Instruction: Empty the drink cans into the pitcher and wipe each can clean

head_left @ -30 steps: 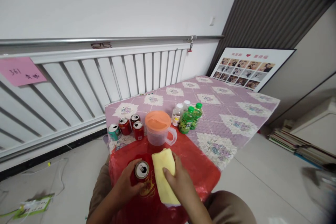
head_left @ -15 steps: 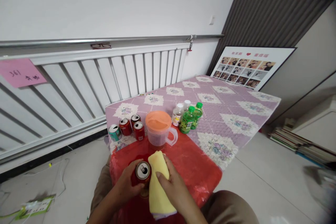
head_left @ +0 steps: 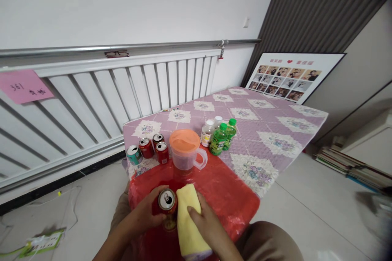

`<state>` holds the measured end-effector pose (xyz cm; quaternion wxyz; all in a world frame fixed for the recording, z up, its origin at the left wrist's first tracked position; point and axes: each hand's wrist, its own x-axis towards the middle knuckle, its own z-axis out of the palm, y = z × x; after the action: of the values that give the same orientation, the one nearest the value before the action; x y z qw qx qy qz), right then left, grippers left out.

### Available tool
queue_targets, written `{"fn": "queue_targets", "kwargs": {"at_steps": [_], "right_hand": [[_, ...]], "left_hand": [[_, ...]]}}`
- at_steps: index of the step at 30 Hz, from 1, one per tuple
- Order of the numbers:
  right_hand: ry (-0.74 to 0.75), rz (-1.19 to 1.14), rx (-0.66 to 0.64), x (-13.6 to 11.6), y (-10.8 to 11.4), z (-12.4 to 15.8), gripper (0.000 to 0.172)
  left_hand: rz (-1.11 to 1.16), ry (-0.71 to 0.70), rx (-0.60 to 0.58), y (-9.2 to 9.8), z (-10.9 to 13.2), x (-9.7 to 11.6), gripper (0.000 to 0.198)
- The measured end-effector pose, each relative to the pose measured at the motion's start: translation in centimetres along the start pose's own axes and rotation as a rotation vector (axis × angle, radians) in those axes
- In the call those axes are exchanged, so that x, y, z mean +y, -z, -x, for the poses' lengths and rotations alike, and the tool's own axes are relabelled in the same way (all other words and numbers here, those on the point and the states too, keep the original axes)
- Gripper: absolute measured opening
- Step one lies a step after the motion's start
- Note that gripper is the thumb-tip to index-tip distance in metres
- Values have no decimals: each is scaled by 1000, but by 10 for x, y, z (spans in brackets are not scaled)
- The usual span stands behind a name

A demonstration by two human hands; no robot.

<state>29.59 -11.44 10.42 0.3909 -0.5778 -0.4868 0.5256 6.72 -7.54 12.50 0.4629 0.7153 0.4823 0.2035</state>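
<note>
My left hand [head_left: 155, 209] is wrapped round an opened red drink can [head_left: 168, 203], whose silver top with its pull tab faces up. In my right hand [head_left: 202, 217] is a folded yellow cloth [head_left: 190, 228], gripped with the thumb across its front. The cloth hangs just right of the can, close beside it. Both are over the red plastic sheet [head_left: 226, 195] on the near part of the table. Straight ahead of my hands stands a clear plastic pitcher [head_left: 183, 162] with an orange lid.
Left of the pitcher are several opened cans, among them a teal can [head_left: 134, 155] and a red can [head_left: 162, 153]. To its right stand green bottles [head_left: 218, 140] and white-capped bottles [head_left: 207, 133]. A flowered tablecloth [head_left: 245, 114] reaches back to the radiator [head_left: 159, 85].
My right hand has drawn the cloth slightly right and down toward me. The can stays in my left hand at nearly the same spot.
</note>
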Motion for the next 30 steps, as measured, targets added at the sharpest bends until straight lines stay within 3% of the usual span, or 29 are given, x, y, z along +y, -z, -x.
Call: {"fn": "queue_targets", "kwargs": {"at_steps": [3, 6, 9, 12, 17, 21, 26, 30], "right_hand": [[-71, -146, 18, -5, 5, 4, 59], [-153, -357, 3, -16, 6, 8, 62], [-177, -534, -31, -26, 4, 10, 65], [-183, -592, -77, -29, 0, 9, 68], [-195, -485, -102, -12, -6, 2, 58], [-126, -290, -166, 2, -7, -1, 52], [61, 50, -110, 6, -7, -3, 48], [42, 50, -66, -1, -3, -3, 53]], "left_hand": [[14, 15, 48, -6, 2, -3, 84], [4, 4, 237, -20, 3, -11, 88], [-66, 3, 447, -34, 4, -18, 77], [-115, -5, 520, -39, 3, -17, 60], [-127, -52, 464, -31, 3, -5, 46], [-109, -69, 334, -18, 3, 1, 53], [-98, -58, 158, 1, 2, -2, 68], [-79, -17, 135, 5, 3, -4, 76]]}}
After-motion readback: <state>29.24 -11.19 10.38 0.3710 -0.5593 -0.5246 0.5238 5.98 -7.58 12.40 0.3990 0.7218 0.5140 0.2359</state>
